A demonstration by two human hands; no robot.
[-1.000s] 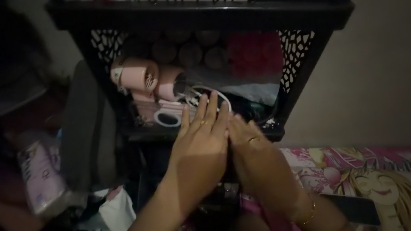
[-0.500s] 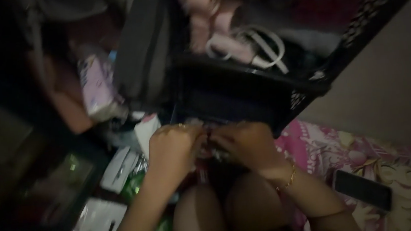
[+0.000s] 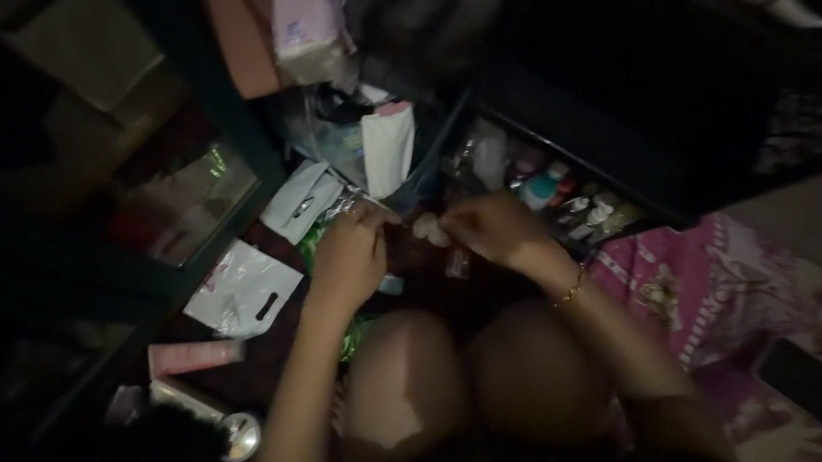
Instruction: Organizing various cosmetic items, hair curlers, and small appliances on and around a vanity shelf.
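A single head-worn camera looks steeply down, close over both hands at frame center, knees below, a dark shelf unit (image 3: 680,105) upper right.

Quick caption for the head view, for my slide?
Seated person's left hand and right hand pinch a small pale object above cluttered floor beside black cart.

Both arms reach forward over bent knees, the left hand (image 3: 351,255) and right hand (image 3: 493,230) curled close together, fingertips nearly meeting.

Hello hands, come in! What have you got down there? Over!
Left hand and right hand pinch small pale object together. Low black tray of little bottles just behind. Nothing between the hands.
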